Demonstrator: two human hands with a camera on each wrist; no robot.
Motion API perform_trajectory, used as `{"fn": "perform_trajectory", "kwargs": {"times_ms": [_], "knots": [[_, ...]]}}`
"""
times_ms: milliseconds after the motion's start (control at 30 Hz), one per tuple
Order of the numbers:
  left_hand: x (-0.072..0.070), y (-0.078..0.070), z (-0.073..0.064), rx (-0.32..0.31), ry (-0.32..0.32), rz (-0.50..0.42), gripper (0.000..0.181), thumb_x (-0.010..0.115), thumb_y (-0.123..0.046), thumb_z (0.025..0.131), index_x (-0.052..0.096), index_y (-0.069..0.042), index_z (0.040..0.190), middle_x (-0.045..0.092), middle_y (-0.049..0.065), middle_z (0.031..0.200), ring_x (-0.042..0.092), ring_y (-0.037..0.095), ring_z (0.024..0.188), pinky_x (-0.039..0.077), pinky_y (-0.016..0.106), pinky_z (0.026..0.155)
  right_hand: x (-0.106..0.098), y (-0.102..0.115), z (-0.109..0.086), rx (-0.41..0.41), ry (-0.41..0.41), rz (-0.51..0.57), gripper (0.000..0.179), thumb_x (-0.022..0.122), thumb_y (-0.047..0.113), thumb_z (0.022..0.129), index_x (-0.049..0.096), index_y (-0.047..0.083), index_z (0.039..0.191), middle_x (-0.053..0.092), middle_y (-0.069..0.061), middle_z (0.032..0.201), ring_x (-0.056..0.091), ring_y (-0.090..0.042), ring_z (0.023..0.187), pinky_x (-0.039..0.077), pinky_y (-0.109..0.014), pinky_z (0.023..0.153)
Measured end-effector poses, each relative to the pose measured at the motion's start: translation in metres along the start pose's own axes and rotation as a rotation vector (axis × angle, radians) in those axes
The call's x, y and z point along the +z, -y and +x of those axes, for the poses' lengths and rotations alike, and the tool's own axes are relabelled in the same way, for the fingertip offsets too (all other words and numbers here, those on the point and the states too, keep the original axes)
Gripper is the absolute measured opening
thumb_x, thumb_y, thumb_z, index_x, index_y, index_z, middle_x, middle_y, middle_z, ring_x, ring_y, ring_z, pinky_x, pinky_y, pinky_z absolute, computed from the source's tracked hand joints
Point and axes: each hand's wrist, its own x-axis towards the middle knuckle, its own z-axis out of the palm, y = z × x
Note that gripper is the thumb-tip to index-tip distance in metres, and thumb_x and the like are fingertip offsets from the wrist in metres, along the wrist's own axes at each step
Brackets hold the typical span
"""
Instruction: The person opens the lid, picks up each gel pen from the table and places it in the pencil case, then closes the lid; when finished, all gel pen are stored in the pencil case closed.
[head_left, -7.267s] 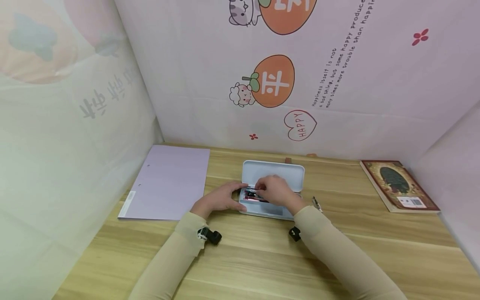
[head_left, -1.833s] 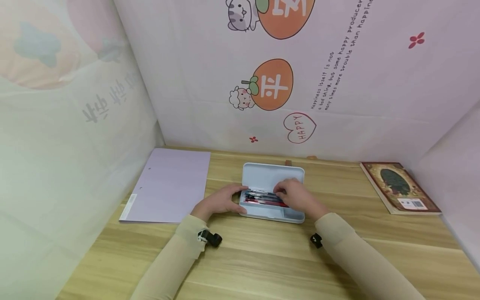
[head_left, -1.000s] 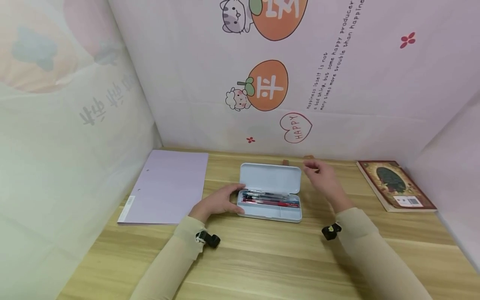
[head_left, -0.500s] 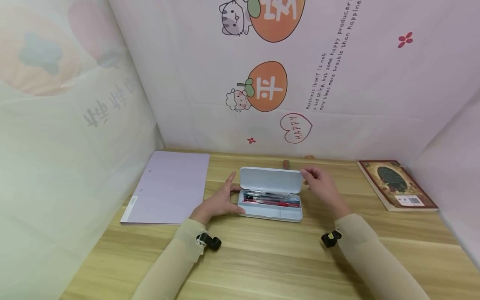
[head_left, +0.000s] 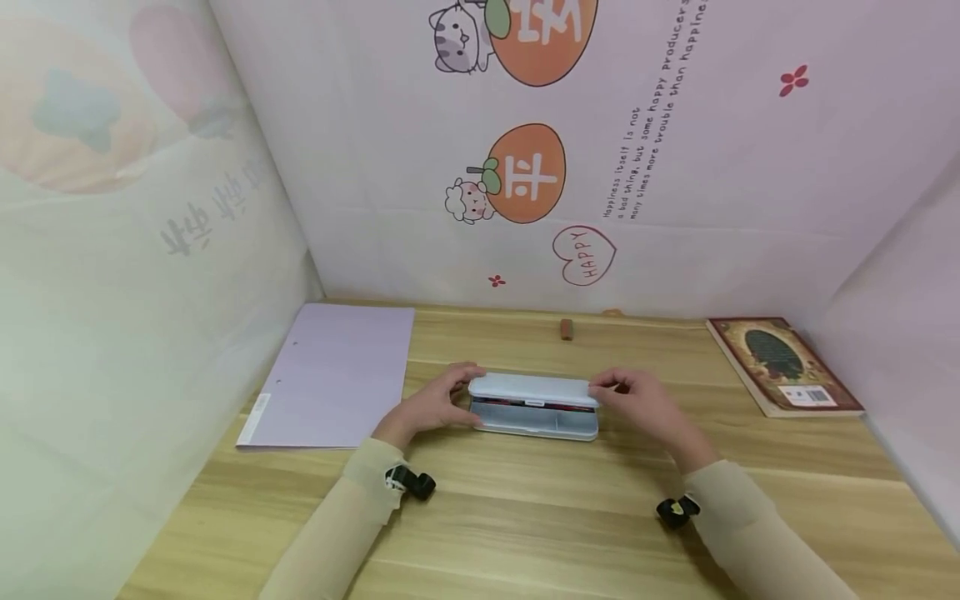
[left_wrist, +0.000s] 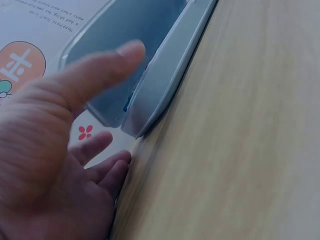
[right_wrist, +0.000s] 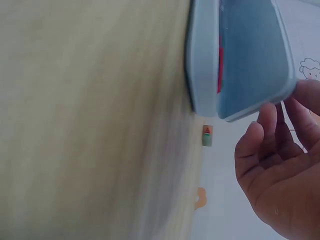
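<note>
A pale blue pencil case [head_left: 517,417] sits on the table with its lid [head_left: 528,387] tilted forward, partly lowered over the tray. A strip of red pen [head_left: 562,407] shows under the lid; the other pens are hidden. My left hand [head_left: 431,406] spans the left end of the case, thumb at the front corner and fingers at the back. In the left wrist view the thumb [left_wrist: 127,55] overlaps the case. My right hand [head_left: 647,410] pinches the lid's right corner, and in the right wrist view its fingertips [right_wrist: 270,112] are at the lid's edge.
A lilac punched folder [head_left: 337,375] lies on the left of the wooden table [head_left: 510,517]. Behind the case is a small brown block [head_left: 566,330]. At the right lies a book [head_left: 776,358] with a barcode label. Printed cloth walls stand behind and at both sides.
My right hand has left the pens inside the case, moved to the lid's right corner and swung the lid forward and down. The left hand stays at the left end.
</note>
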Motion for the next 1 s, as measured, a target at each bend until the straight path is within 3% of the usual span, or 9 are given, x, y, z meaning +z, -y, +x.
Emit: {"fn": "perform_trajectory", "kwargs": {"times_ms": [133, 300, 500, 767, 1000], "knots": [[-0.002, 0.004, -0.001, 0.006, 0.015, -0.042, 0.06, 0.078, -0.037, 0.084, 0.054, -0.027, 0.139, 0.028, -0.001, 0.158, 0.03, 0.024, 0.142, 0.028, 0.044, 0.114, 0.005, -0.006, -0.003, -0.017, 0.039, -0.003, 0.025, 0.069, 0.035, 0.093, 0.071, 0.013, 0.103, 0.065, -0.005, 0.097, 0.056, -0.023, 0.084, 0.049, -0.035, 0.068], [-0.001, 0.006, 0.0, 0.003, -0.022, -0.088, 0.036, 0.068, -0.034, 0.094, 0.063, -0.023, 0.127, 0.039, -0.003, 0.152, 0.039, 0.022, 0.137, 0.032, 0.044, 0.111, 0.009, -0.012, -0.004, -0.02, 0.075, 0.018, 0.02, 0.071, 0.029, 0.092, 0.07, 0.012, 0.102, 0.065, -0.006, 0.099, 0.057, -0.023, 0.084, 0.05, -0.034, 0.067], [0.001, 0.001, -0.001, -0.007, -0.038, -0.125, 0.036, 0.073, -0.03, 0.09, 0.066, -0.019, 0.124, 0.044, 0.0, 0.148, 0.043, 0.021, 0.133, 0.034, 0.044, 0.11, 0.011, -0.012, -0.004, -0.04, 0.106, 0.009, 0.02, 0.073, 0.021, 0.09, 0.07, 0.007, 0.103, 0.066, -0.007, 0.099, 0.059, -0.024, 0.085, 0.051, -0.035, 0.067], [-0.001, 0.002, -0.001, -0.035, -0.032, -0.088, 0.038, 0.077, -0.036, 0.086, 0.066, -0.024, 0.121, 0.046, -0.002, 0.145, 0.044, 0.018, 0.131, 0.036, 0.04, 0.109, 0.014, -0.012, 0.0, -0.028, 0.128, -0.021, 0.016, 0.073, 0.018, 0.09, 0.07, 0.009, 0.103, 0.065, -0.005, 0.098, 0.058, -0.023, 0.089, 0.05, -0.037, 0.072], [-0.004, -0.002, -0.001, -0.031, -0.017, -0.065, 0.04, 0.078, -0.035, 0.086, 0.065, -0.02, 0.121, 0.049, -0.003, 0.14, 0.047, 0.016, 0.126, 0.037, 0.037, 0.107, 0.017, -0.012, 0.004, -0.022, 0.129, -0.04, 0.015, 0.074, 0.017, 0.089, 0.071, 0.009, 0.101, 0.064, -0.005, 0.096, 0.058, -0.023, 0.088, 0.05, -0.037, 0.072]]}}
